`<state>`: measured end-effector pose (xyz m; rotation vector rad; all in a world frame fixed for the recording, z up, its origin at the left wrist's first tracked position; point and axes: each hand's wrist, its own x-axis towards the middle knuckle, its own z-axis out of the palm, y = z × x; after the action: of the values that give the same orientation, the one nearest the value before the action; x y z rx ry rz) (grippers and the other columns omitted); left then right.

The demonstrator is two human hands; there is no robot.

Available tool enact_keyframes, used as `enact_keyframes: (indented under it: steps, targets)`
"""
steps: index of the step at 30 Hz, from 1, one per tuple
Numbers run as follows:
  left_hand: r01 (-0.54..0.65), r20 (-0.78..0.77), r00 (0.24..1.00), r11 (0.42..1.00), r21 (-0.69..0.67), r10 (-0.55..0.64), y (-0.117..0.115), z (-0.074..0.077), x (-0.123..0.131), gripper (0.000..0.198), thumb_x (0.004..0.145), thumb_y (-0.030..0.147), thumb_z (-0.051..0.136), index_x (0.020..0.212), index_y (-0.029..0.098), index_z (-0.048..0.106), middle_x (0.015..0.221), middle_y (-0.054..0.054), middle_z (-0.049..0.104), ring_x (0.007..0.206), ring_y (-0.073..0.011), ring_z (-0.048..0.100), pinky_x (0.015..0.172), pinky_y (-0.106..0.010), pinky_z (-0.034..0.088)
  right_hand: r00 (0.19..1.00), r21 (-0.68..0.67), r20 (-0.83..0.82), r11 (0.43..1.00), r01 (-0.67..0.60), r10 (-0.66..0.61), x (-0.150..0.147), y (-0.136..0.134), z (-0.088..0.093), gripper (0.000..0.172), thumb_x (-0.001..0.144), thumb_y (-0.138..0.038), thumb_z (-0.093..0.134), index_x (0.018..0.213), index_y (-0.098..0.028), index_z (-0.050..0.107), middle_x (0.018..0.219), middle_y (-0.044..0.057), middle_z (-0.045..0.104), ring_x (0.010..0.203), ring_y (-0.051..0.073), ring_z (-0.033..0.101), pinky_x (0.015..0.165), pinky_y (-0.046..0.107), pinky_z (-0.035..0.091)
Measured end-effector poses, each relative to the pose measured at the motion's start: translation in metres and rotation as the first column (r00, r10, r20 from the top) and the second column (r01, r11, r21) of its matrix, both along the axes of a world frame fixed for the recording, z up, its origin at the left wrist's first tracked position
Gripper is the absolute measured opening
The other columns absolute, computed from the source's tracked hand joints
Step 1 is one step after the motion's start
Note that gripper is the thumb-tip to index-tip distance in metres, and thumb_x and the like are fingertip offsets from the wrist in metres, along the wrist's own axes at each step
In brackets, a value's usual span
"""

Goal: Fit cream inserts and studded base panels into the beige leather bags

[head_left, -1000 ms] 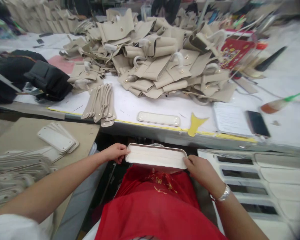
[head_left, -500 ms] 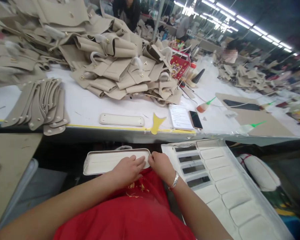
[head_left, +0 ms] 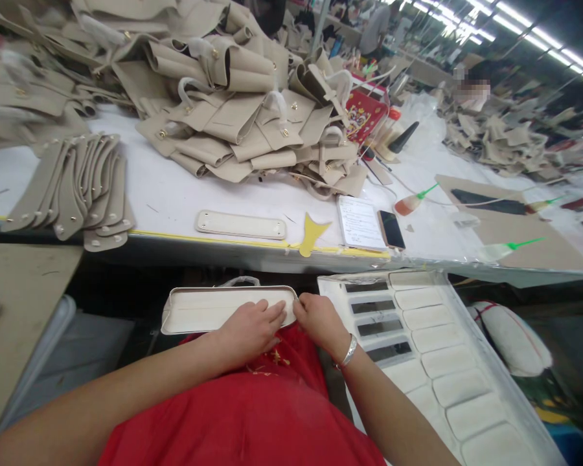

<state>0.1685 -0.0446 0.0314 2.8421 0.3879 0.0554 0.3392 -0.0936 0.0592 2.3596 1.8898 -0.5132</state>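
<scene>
Lower centre: left hand (head_left: 250, 331) fingers flat and together atop the cream panel (head_left: 199, 310) on the lap, right hand (head_left: 320, 320) fingers pinching its right end; judgement: press evenly along the rim, panel level, below the desk (head_left: 175, 194) edge.

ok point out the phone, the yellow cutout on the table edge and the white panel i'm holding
smartphone (head_left: 391, 229), head view, middle of its dark screen.
yellow cutout (head_left: 311, 234), head view, its central body.
white oblong panel (head_left: 208, 310), head view, bare inner face, left of its middle.
</scene>
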Motion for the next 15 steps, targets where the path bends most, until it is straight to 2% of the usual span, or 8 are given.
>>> enact_keyframes:
  steps: [4, 6, 7, 9, 11, 12, 13, 15]
  targets:
    - [0.008, -0.003, 1.0, 1.0, -0.006, -0.008, 0.001, 0.0, -0.001, 0.046, 0.085, 0.041, 0.046, 0.123, 0.014, 0.048, 0.133, -0.015, 0.044, 0.097, -0.0244, 0.053, 0.082, -0.037, 0.043, 0.997, 0.014, -0.065, 0.999, 0.037, -0.036, -0.001, -0.002, 0.002, 0.03, 0.088, -0.028, 0.037, 0.067, -0.016, 0.055, 0.069, 0.008, 0.064, 0.066, 0.017, 0.059, 0.06, 0.025, 0.033]
    - [0.015, -0.006, 1.0, 1.0, 0.005, -0.015, 0.001, 0.0, -0.002, 0.048, 0.084, 0.041, 0.046, 0.124, 0.014, 0.047, 0.133, -0.014, 0.044, 0.097, -0.0249, 0.052, 0.081, -0.037, 0.043, 0.948, -0.045, -0.291, 0.992, 0.12, -0.127, 0.004, -0.003, 0.002, 0.033, 0.089, -0.034, 0.035, 0.067, -0.016, 0.051, 0.065, 0.006, 0.063, 0.064, 0.016, 0.06, 0.06, 0.024, 0.037]
    - [0.019, -0.006, 1.0, 1.0, 0.01, -0.018, 0.001, 0.0, -0.002, 0.048, 0.084, 0.041, 0.047, 0.124, 0.014, 0.047, 0.133, -0.014, 0.044, 0.097, -0.0252, 0.052, 0.08, -0.037, 0.043, 0.866, -0.122, -0.453, 0.977, 0.176, -0.213, 0.008, -0.004, 0.001, 0.033, 0.09, -0.037, 0.034, 0.068, -0.017, 0.049, 0.063, 0.004, 0.062, 0.061, 0.015, 0.06, 0.059, 0.024, 0.04]
    - [0.019, -0.007, 1.0, 1.0, 0.012, -0.018, 0.001, 0.001, -0.002, 0.049, 0.083, 0.042, 0.048, 0.124, 0.015, 0.047, 0.133, -0.013, 0.044, 0.097, -0.0255, 0.051, 0.08, -0.037, 0.043, 0.572, -0.328, -0.713, 0.914, 0.239, -0.406, 0.018, -0.005, -0.003, 0.031, 0.09, -0.04, 0.036, 0.072, -0.017, 0.046, 0.061, 0.001, 0.06, 0.057, 0.012, 0.06, 0.056, 0.023, 0.044]
    - [0.013, -0.015, 1.0, 1.0, 0.004, -0.013, 0.001, 0.002, -0.002, 0.049, 0.081, 0.042, 0.051, 0.123, 0.016, 0.048, 0.133, -0.013, 0.044, 0.097, -0.0253, 0.051, 0.081, -0.037, 0.043, 0.295, -0.461, -0.807, 0.858, 0.226, -0.512, 0.028, -0.004, -0.009, 0.026, 0.086, -0.04, 0.046, 0.076, -0.017, 0.047, 0.063, -0.001, 0.06, 0.056, 0.01, 0.06, 0.054, 0.02, 0.047]
    - [0.01, -0.021, 1.0, 1.0, -0.001, -0.01, 0.001, 0.003, -0.002, 0.05, 0.081, 0.043, 0.051, 0.123, 0.016, 0.048, 0.133, -0.013, 0.044, 0.097, -0.025, 0.051, 0.081, -0.036, 0.042, 0.217, -0.485, -0.823, 0.849, 0.209, -0.524, 0.033, -0.002, -0.012, 0.025, 0.082, -0.04, 0.053, 0.077, -0.016, 0.048, 0.064, -0.002, 0.06, 0.056, 0.008, 0.06, 0.053, 0.018, 0.047]
    - [0.006, -0.026, 1.0, 1.0, -0.005, -0.006, 0.001, 0.004, -0.002, 0.05, 0.081, 0.043, 0.051, 0.123, 0.016, 0.048, 0.133, -0.013, 0.044, 0.097, -0.0248, 0.051, 0.081, -0.036, 0.042, 0.178, -0.497, -0.831, 0.847, 0.19, -0.528, 0.036, 0.0, -0.014, 0.025, 0.079, -0.04, 0.058, 0.078, -0.016, 0.048, 0.065, -0.002, 0.06, 0.055, 0.007, 0.06, 0.052, 0.017, 0.047]
    - [0.005, -0.03, 1.0, 1.0, -0.011, -0.006, 0.002, 0.004, -0.002, 0.05, 0.081, 0.043, 0.05, 0.123, 0.016, 0.047, 0.134, -0.014, 0.043, 0.097, -0.0248, 0.051, 0.08, -0.036, 0.043, 0.194, -0.517, -0.821, 0.843, 0.148, -0.537, 0.039, 0.007, -0.014, 0.027, 0.075, -0.039, 0.063, 0.077, -0.015, 0.049, 0.064, -0.003, 0.061, 0.053, 0.007, 0.059, 0.05, 0.016, 0.047]
